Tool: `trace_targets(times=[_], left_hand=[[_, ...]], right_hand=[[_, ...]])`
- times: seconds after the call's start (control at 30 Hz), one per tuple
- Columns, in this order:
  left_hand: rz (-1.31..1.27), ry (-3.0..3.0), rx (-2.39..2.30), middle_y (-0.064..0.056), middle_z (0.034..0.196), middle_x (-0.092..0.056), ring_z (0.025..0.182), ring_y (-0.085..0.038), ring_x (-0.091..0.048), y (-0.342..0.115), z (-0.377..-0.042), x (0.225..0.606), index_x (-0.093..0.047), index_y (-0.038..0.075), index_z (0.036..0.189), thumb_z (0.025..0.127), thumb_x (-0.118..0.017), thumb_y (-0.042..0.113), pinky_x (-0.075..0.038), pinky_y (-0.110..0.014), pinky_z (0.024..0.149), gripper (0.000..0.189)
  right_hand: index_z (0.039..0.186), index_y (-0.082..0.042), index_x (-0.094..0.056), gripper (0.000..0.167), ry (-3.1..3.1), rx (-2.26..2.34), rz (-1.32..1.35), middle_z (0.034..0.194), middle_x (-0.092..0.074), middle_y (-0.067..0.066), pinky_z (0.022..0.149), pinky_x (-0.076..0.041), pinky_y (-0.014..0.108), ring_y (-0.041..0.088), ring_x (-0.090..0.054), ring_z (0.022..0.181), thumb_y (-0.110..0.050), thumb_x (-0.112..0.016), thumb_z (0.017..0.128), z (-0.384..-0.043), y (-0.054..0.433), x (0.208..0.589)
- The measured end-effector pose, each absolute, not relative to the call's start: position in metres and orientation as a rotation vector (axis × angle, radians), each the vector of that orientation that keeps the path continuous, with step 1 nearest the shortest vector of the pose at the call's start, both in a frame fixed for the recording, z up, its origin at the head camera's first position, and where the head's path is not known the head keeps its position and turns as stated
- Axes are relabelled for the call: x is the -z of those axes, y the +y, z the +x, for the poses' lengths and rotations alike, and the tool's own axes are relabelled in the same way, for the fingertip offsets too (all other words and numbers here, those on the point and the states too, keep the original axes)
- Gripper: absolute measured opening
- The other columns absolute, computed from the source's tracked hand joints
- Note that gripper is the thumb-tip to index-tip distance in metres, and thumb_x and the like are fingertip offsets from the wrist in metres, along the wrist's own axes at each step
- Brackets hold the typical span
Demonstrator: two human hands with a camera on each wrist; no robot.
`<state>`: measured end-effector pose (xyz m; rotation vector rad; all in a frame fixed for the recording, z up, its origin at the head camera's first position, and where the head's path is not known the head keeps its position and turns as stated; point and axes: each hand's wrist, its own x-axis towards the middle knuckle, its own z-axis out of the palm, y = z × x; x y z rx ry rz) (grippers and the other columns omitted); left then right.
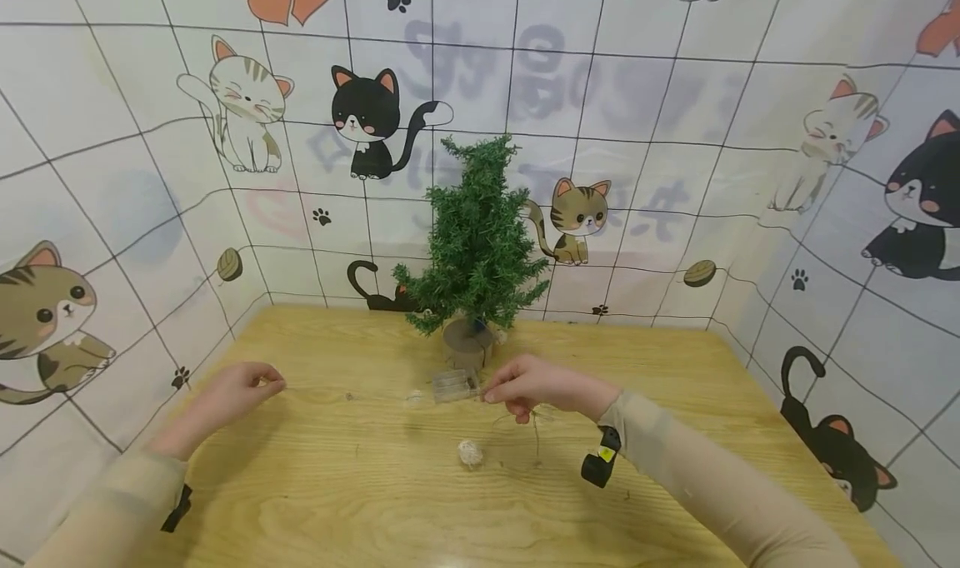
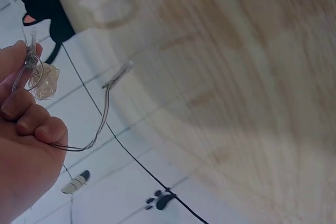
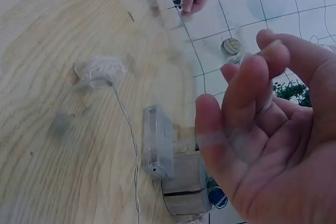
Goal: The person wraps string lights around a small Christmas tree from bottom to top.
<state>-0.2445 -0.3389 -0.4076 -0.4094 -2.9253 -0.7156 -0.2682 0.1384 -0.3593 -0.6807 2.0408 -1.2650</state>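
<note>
Wire point(image 2: 105, 109): thin, grey, loosely curved, ending in clear tip point(image 2: 122, 72).

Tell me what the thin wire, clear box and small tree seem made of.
Wire: probably metal, perhaps coated, with a faint sheen and slender bends.
Box: likely hard plastic, smooth and see-through.
Tree: probably plastic, matt, with uniformly green needles.
</note>
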Motion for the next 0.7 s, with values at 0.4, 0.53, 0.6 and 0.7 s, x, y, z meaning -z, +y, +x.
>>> trace_targets(times=[0.4, 0.53, 0.6, 0.7], left_hand=[[-0.421, -3.025, 0.654, -0.021, 0.106, -0.065, 0.092, -0.038, -0.061, -0.361, -0.247, 0.418, -0.074, 0.005, 0.102, 0.094, -0.066, 0.027, -0.049, -0.053, 0.074, 0.025], [-0.486, -3.042, 0.574, -0.03, 0.119, -0.056, 0.106, -0.049, -0.054, -0.345, -0.249, 0.403, -0.074, 0.007, 0.109, 0.094, -0.065, 0.034, -0.045, -0.061, 0.083, 0.032], [-0.53, -2.991, 0.592, -0.031, 0.128, -0.051, 0.115, -0.052, -0.048, -0.326, -0.249, 0.39, -0.07, 0.005, 0.117, 0.096, -0.061, 0.036, -0.042, -0.063, 0.089, 0.038], [-0.595, -2.878, 0.763, -0.026, 0.14, -0.046, 0.126, -0.048, -0.042, -0.277, -0.246, 0.364, -0.059, 0.006, 0.133, 0.1, -0.054, 0.039, -0.037, -0.063, 0.098, 0.047]], right_hand=[[0.099, 0.001, -0.069, 0.024, 2.036, 1.339, -0.652, 0.07, -0.06, 0.008, 0.06, -0.053, 0.034, 0.016, -0.057, 0.058, -0.016, -0.052, 0.1, -0.268, 0.138, 0.356], [0.11, 0.001, -0.067, 0.033, 1.982, 1.365, -0.675, 0.072, -0.057, 0.006, 0.061, -0.051, 0.033, 0.017, -0.055, 0.062, -0.027, -0.05, 0.102, -0.265, 0.132, 0.346], [0.113, 0.001, -0.066, 0.036, 1.956, 1.37, -0.682, 0.075, -0.057, 0.006, 0.063, -0.051, 0.033, 0.018, -0.054, 0.064, -0.03, -0.05, 0.103, -0.263, 0.127, 0.342], [0.117, 0.001, -0.064, 0.039, 1.924, 1.376, -0.698, 0.077, -0.059, 0.007, 0.065, -0.051, 0.034, 0.017, -0.054, 0.065, -0.032, -0.049, 0.103, -0.262, 0.116, 0.337]])
